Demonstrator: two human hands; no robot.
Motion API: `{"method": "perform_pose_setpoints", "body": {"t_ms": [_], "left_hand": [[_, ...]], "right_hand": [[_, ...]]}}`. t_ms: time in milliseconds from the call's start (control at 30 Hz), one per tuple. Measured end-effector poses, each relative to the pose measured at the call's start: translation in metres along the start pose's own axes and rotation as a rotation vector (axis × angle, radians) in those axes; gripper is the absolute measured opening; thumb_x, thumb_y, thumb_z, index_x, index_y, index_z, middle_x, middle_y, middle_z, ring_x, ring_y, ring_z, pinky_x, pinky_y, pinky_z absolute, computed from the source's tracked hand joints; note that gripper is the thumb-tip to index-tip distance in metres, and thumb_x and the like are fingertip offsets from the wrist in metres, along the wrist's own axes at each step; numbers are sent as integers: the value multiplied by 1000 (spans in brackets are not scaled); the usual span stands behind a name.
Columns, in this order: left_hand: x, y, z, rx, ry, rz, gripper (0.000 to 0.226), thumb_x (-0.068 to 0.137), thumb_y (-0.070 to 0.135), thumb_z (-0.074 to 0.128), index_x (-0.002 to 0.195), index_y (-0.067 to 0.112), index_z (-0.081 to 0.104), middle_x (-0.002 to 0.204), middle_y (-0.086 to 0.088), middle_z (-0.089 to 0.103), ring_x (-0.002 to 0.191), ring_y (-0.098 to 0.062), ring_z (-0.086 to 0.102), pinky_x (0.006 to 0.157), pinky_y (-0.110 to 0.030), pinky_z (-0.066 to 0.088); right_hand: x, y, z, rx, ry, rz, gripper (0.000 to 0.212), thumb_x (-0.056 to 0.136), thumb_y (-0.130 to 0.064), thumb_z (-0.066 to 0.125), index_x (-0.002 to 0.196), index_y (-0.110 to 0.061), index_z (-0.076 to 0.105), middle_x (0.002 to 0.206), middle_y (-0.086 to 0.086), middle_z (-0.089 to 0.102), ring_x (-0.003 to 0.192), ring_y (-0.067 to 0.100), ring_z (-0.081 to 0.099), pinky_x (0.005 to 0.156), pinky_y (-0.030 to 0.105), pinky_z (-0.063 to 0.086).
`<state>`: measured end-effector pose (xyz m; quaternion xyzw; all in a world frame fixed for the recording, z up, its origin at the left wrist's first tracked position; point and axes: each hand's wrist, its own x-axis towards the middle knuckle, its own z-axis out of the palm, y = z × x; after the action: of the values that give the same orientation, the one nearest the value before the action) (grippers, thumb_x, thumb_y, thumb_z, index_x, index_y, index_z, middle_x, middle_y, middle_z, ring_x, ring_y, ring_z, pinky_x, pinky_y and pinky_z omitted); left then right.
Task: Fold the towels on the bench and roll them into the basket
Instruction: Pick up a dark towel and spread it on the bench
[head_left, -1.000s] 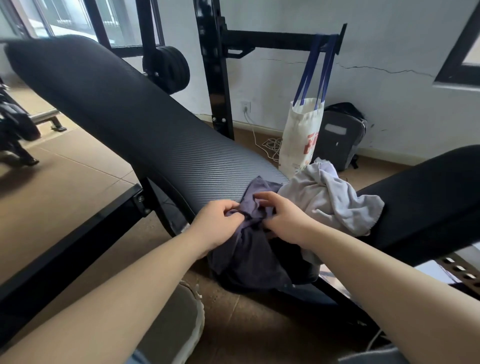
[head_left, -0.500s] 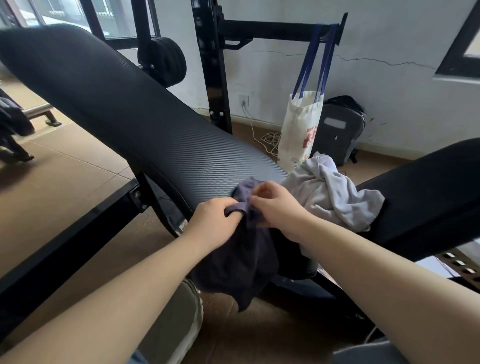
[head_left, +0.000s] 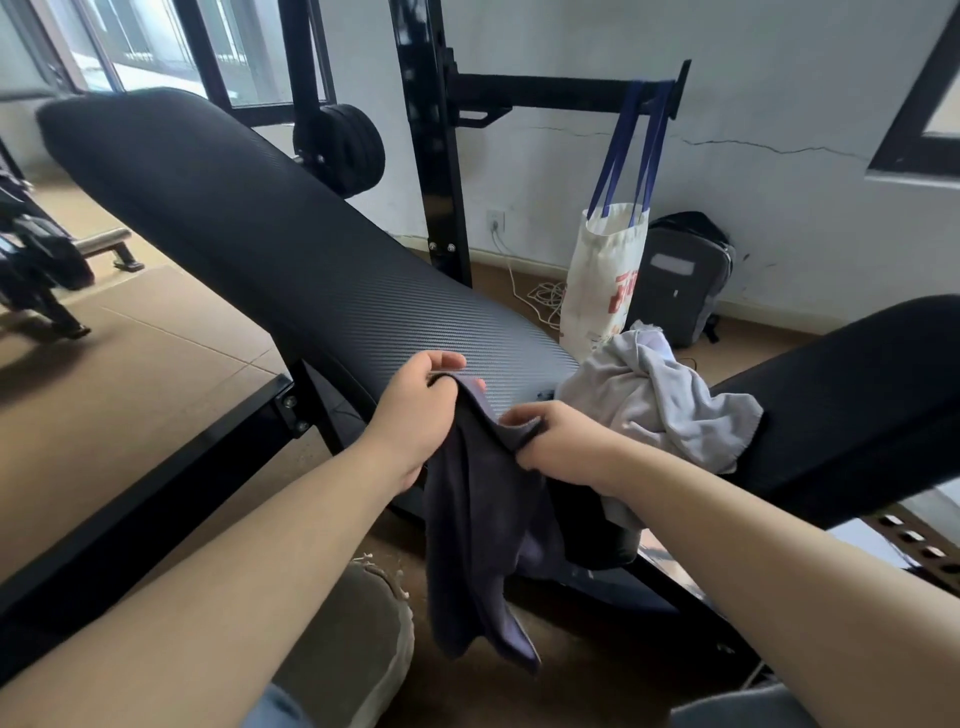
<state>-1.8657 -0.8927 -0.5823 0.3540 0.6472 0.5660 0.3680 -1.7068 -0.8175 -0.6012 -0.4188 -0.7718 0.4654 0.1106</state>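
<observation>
We see a dark purple towel (head_left: 483, 530) hanging down in front of the black bench (head_left: 291, 270), its top edge stretched between two bare hands just above the near end of the padded backrest; the left hand (head_left: 415, 410) pinches one end of that edge between thumb and curled fingers, and the right hand (head_left: 561, 441) grips the other end with fingers curled round the cloth; the rest of the towel drapes toward the brown floor (head_left: 130, 374). Just to the right, a crumpled light grey towel (head_left: 670, 395) lies heaped in the gap between the backrest and the seat pad (head_left: 857, 415). Behind it, a white tote bag (head_left: 602, 280) hangs by blue straps from a black rack bar (head_left: 561, 98), beside a grey backpack (head_left: 680, 280) against the cracked white wall (head_left: 779, 104); weight plates (head_left: 343, 148) hang on the rack farther left.
</observation>
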Motion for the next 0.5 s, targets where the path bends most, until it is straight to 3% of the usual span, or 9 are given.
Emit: {"method": "perform_pose_setpoints", "body": {"t_ms": [133, 200, 267, 333, 433, 500], "left_hand": [[-5, 1, -8, 210, -46, 84, 34, 93, 5, 51, 105, 31, 70, 107, 7, 74, 107, -14, 67, 94, -33, 56], [-9, 2, -13, 332, -89, 155, 22, 89, 23, 62, 104, 35, 73, 107, 16, 73, 106, -6, 66, 97, -32, 53], [-14, 3, -17, 478, -162, 238, 26, 79, 45, 73, 105, 40, 74, 104, 23, 73, 105, 2, 64, 97, -27, 51], [-19, 8, -18, 538, -190, 293, 28, 77, 51, 79, 103, 41, 75, 100, 24, 73, 101, 5, 65, 92, -23, 51], [-24, 22, -20, 463, -93, 359, 12, 84, 45, 79, 92, 36, 78, 85, 20, 74, 85, 1, 67, 79, -25, 53], [-26, 33, -21, 420, 18, 392, 19, 90, 43, 71, 84, 26, 76, 71, 12, 69, 70, -6, 63, 69, -32, 51]], "right_hand": [[-1, -4, -2, 120, 177, -109, 8, 89, -14, 71, 86, -20, 76, 81, 5, 77, 73, 13, 68, 79, 37, 59], [-1, -9, -6, 157, 244, -148, 10, 91, -16, 67, 85, -15, 75, 85, 11, 77, 73, 13, 66, 75, 36, 57], [-5, -15, -9, 73, 287, -192, 17, 92, -22, 63, 80, -13, 71, 80, 12, 74, 68, 10, 58, 68, 34, 49], [-12, -23, -9, -2, 315, -240, 19, 94, -26, 61, 81, -15, 70, 75, 4, 72, 65, 7, 55, 65, 33, 48], [-24, -38, -8, 13, 361, -305, 16, 98, -22, 60, 84, -22, 68, 67, -6, 68, 59, 4, 52, 60, 26, 44], [-33, -48, -6, 187, 293, -305, 13, 98, -13, 60, 91, -21, 67, 70, -4, 70, 60, 7, 58, 60, 23, 48]]}}
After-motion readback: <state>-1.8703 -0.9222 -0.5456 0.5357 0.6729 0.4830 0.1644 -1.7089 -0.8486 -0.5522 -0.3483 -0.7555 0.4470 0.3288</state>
